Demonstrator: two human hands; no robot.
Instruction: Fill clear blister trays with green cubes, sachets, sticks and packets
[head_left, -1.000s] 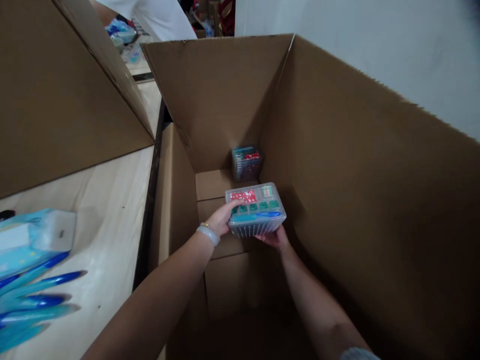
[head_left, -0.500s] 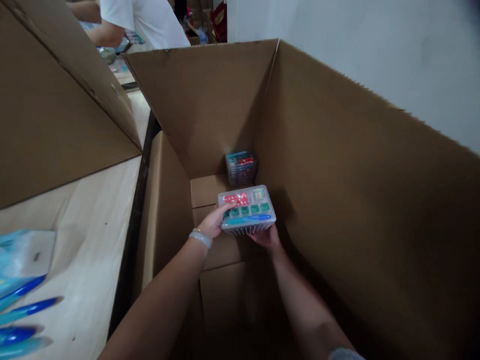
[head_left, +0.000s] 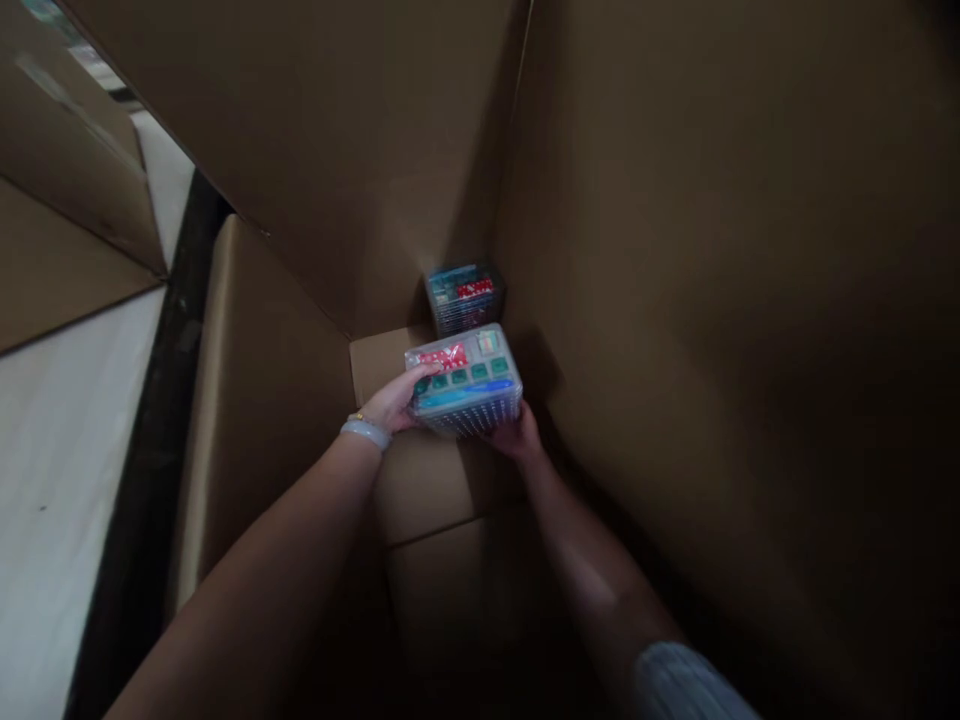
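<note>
Fingers of the left hand are closed on the left end of a stack of clear packs, its top pressed by the thumb; those of the right hand, partly hidden, are curled under its near right corner. The stack is held between both hands inside a carton, near a second stack tucked into the far corner.
</note>
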